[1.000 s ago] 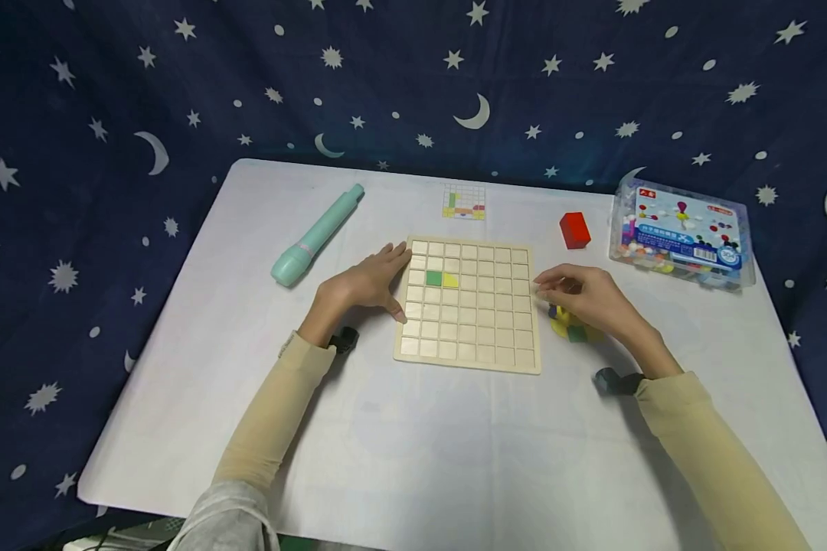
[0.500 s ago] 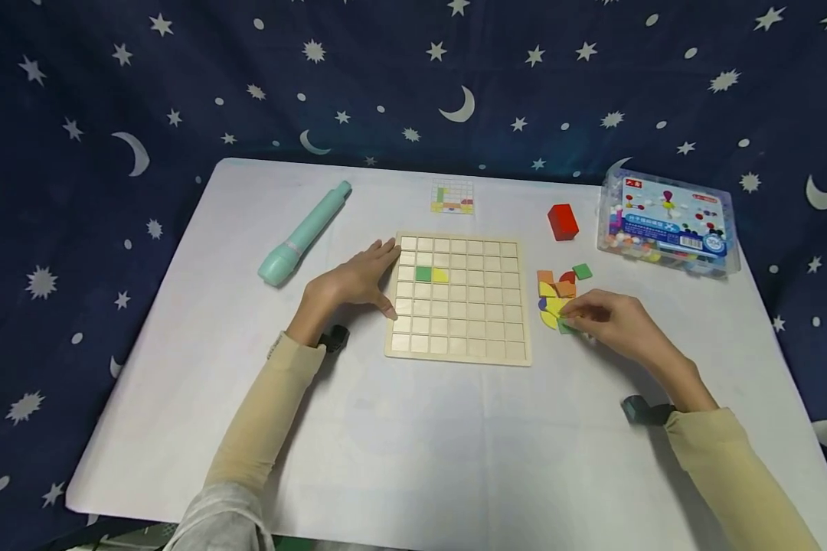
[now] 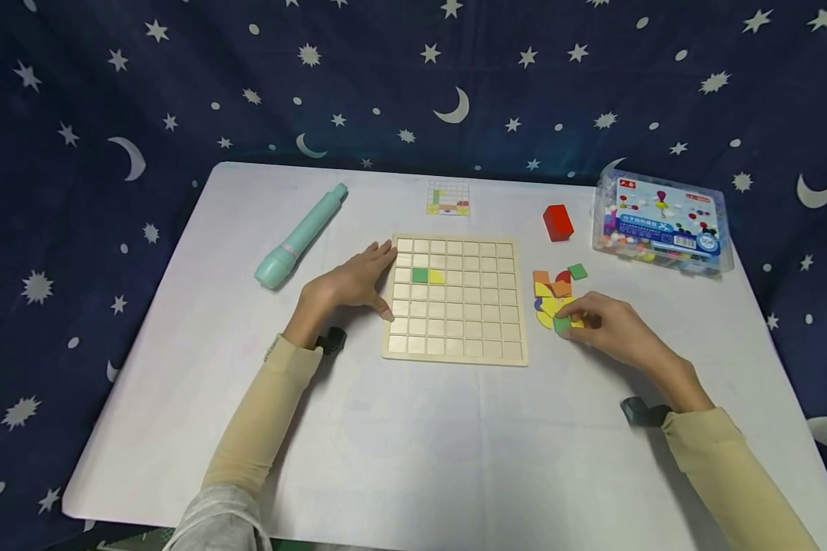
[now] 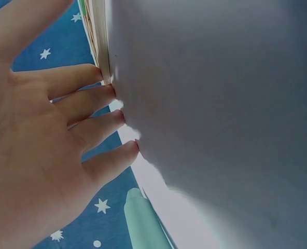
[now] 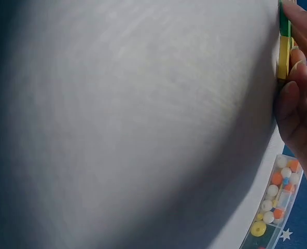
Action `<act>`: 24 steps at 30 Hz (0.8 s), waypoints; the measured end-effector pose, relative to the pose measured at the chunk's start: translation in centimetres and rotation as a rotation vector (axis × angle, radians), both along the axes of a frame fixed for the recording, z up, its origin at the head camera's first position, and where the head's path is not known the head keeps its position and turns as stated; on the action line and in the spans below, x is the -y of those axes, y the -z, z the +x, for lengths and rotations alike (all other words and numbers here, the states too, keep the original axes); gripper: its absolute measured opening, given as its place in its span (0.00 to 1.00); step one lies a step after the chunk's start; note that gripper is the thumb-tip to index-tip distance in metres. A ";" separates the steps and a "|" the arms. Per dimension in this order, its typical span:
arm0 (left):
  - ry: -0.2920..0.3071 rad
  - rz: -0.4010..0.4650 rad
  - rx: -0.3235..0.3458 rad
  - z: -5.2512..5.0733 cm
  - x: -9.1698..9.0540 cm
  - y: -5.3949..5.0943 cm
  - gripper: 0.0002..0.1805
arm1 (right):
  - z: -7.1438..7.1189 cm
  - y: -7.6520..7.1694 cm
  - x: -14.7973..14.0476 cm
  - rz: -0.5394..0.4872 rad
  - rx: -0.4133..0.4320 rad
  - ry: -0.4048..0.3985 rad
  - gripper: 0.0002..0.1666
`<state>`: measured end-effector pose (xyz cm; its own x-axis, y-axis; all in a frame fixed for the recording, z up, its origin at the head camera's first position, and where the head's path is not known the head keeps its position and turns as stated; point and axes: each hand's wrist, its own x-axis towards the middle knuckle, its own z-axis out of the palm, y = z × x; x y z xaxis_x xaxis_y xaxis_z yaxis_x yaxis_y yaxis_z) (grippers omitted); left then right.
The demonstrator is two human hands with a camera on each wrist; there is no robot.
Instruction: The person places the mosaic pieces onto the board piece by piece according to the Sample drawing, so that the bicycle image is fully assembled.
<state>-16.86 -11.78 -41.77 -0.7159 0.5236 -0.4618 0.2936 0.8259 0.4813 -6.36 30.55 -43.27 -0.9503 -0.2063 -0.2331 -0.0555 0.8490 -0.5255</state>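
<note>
- The white tabletop (image 3: 413,451) carries everything.
- Gridded wooden board (image 3: 455,348), in front of the person: only two cells are filled, side by side in the third row from the far edge, with a green square tile (image 3: 420,275) and a yellow tile (image 3: 436,277). Neither has moved in the last second, so the change is all at the loose pieces.
- Clear plastic box (image 3: 655,259), far right: white balls (image 5: 273,190), orange balls (image 5: 276,178) and a yellow bead (image 5: 258,228) show inside.
- Left hand (image 3: 346,282): fingers spread along the board's left edge, gripping nothing, as a second ago.
- Right hand (image 3: 609,325): drawn back from the board's right edge, uncovering the tile pile (image 3: 550,304); fingers bent close to the thumb. It looks to be picking out a piece; whether one is held, I cannot tell.
- Second green tile (image 3: 561,326): at those fingertips, the pile's near end.
</note>
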 end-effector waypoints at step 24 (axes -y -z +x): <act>-0.009 0.005 -0.016 0.1 0.2 0.0 0.70 | -1.1 -1.4 0.6 -0.121 -0.003 0.018 0.17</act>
